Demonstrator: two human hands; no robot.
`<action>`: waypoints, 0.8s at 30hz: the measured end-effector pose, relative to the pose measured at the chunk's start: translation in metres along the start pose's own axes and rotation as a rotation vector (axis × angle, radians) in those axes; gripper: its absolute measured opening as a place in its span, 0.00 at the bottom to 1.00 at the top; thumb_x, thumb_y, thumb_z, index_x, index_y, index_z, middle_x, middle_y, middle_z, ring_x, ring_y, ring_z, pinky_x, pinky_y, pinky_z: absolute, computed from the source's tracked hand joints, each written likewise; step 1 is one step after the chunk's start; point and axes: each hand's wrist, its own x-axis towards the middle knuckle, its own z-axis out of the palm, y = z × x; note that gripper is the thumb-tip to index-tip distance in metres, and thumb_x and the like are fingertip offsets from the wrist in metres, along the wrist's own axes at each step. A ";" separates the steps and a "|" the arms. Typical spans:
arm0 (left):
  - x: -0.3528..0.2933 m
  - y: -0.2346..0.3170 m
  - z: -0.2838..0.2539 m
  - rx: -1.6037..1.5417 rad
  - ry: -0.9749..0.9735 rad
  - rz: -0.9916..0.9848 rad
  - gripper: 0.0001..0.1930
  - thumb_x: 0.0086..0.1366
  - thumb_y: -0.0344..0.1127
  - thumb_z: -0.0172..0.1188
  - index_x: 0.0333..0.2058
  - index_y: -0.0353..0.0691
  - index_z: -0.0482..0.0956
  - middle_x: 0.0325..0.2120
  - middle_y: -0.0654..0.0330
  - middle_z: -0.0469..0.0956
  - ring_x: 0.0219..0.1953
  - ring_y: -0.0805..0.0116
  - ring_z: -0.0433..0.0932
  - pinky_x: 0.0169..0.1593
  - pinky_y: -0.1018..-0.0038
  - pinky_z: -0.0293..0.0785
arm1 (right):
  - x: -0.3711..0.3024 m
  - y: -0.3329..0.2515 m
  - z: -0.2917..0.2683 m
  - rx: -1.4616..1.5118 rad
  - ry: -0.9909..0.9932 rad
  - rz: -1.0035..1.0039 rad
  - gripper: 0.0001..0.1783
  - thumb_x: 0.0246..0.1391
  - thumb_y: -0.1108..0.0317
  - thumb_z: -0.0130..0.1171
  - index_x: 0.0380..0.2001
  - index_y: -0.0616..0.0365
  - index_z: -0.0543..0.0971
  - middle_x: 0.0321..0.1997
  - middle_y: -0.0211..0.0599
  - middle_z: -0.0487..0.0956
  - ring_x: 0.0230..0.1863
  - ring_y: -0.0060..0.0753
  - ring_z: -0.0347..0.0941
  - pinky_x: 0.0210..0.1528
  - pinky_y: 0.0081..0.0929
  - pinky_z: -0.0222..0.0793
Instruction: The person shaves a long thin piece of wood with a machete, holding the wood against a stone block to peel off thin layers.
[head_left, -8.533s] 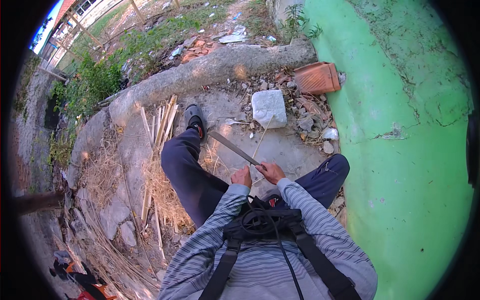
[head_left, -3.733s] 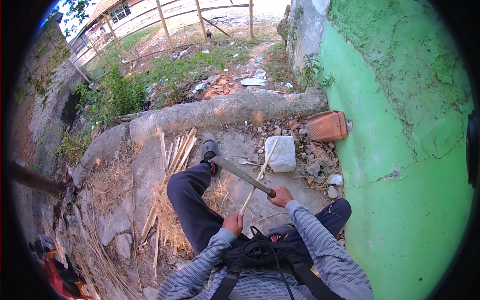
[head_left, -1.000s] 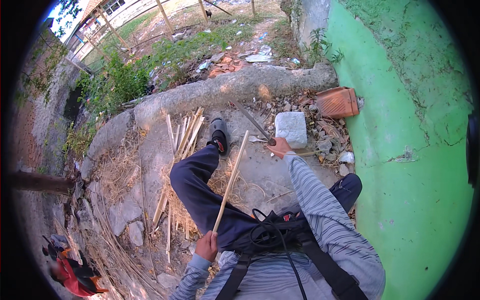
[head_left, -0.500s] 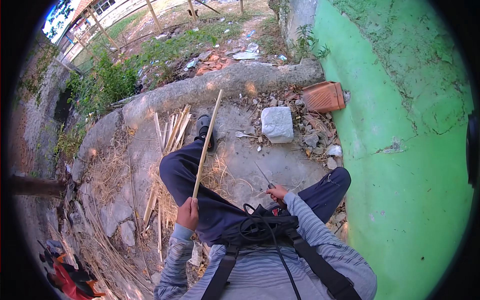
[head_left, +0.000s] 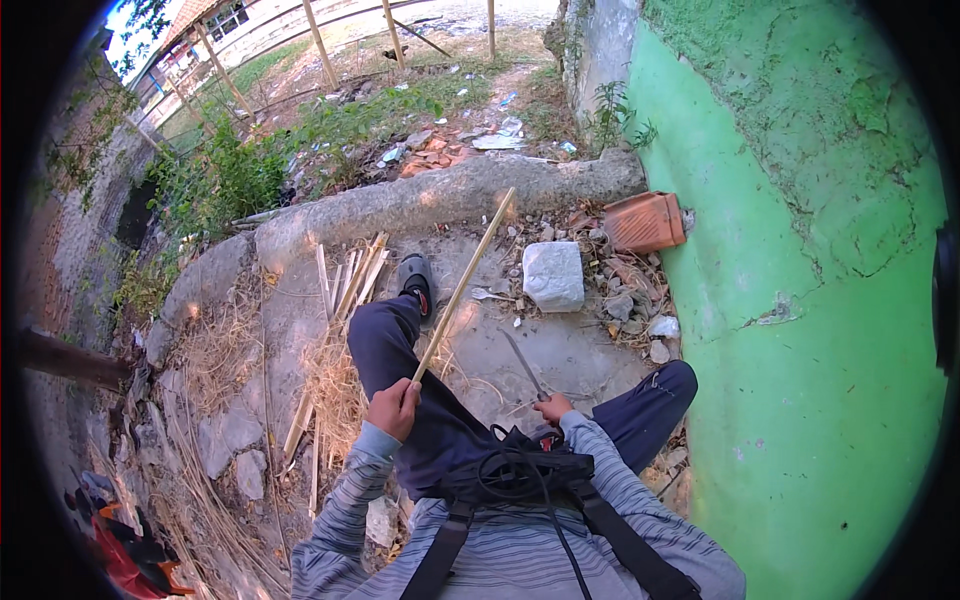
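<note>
Closed around the lower end of a long pale bamboo strip [head_left: 467, 283], my left hand [head_left: 393, 408] is over my left thigh. The strip slants up and to the right, its far tip near the low stone ledge. My right hand [head_left: 553, 407] grips the handle of a knife [head_left: 523, 364] in front of my right leg. The thin blade points away and a little left, apart from the strip. Curled shavings [head_left: 335, 395] lie beside my left leg, and several split strips [head_left: 357, 283] rest on the ground past my left knee.
A white block [head_left: 553, 276] stands ahead, with rubble [head_left: 625, 295] and an orange hollow brick [head_left: 645, 222] to its right. The green wall [head_left: 780, 400] rises close on my right. A low stone ledge [head_left: 430, 195] runs across the front. A fork [head_left: 487, 294] lies left of the block.
My left hand has shifted slightly right, and the strip now leans further right. The knife blade has turned and shows broader. My left knee has moved a little right.
</note>
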 end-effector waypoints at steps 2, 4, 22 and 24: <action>0.009 0.011 -0.013 0.056 -0.003 0.029 0.17 0.74 0.40 0.52 0.27 0.36 0.78 0.17 0.55 0.76 0.20 0.65 0.77 0.29 0.68 0.72 | 0.011 0.008 -0.005 0.050 0.007 0.011 0.19 0.51 0.56 0.69 0.22 0.61 0.77 0.17 0.35 0.76 0.15 0.29 0.73 0.18 0.32 0.68; 0.021 0.005 -0.018 0.115 0.010 0.075 0.18 0.73 0.41 0.52 0.28 0.36 0.80 0.18 0.54 0.77 0.21 0.61 0.78 0.30 0.66 0.72 | 0.016 0.004 -0.001 0.057 0.056 0.059 0.21 0.49 0.51 0.68 0.21 0.61 0.81 0.18 0.37 0.79 0.18 0.32 0.77 0.24 0.33 0.72; 0.157 -0.076 0.177 0.321 -0.289 -0.070 0.21 0.75 0.46 0.44 0.33 0.37 0.80 0.18 0.52 0.78 0.14 0.56 0.78 0.24 0.58 0.76 | -0.028 -0.008 -0.023 0.328 0.266 -0.246 0.18 0.57 0.55 0.63 0.27 0.61 0.78 0.17 0.31 0.73 0.13 0.26 0.70 0.16 0.30 0.68; 0.153 -0.085 0.188 0.368 -0.283 -0.048 0.21 0.75 0.46 0.44 0.33 0.37 0.78 0.16 0.53 0.77 0.12 0.58 0.77 0.22 0.59 0.77 | -0.039 -0.020 -0.025 0.473 0.245 -0.247 0.19 0.58 0.53 0.62 0.29 0.61 0.78 0.17 0.29 0.71 0.13 0.24 0.68 0.16 0.28 0.66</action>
